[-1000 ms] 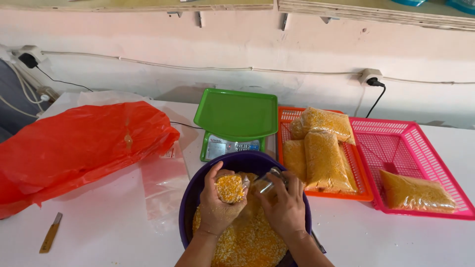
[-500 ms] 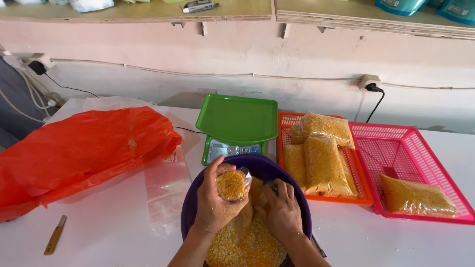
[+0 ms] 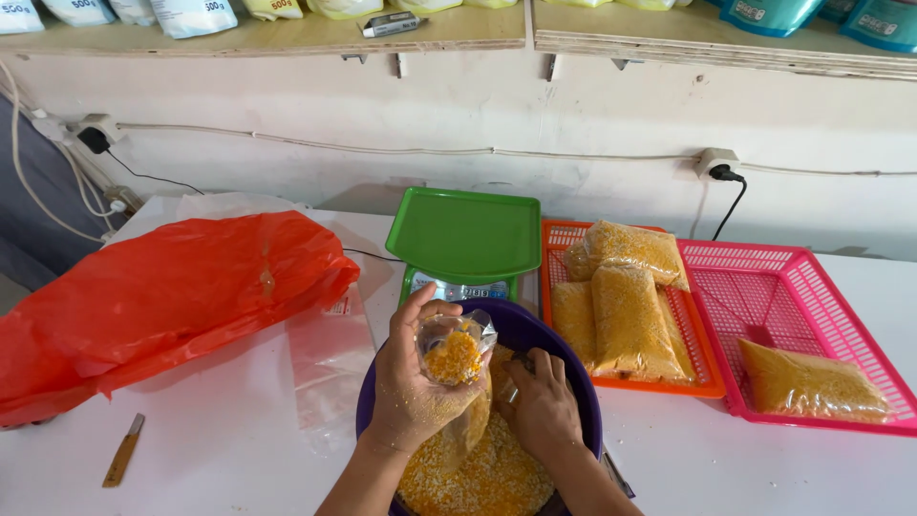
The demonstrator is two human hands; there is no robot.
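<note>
On white table below wall shelf, purple bowl, green scale

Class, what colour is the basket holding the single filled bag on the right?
Pink basket, clearest in the head view.

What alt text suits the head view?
The left hand holds open a clear plastic bag of yellow grain above a purple bowl, while the right hand reaches into the grain; a green scale stands behind.

White table against a pale wall with sockets, wooden shelf above, daylight
</note>
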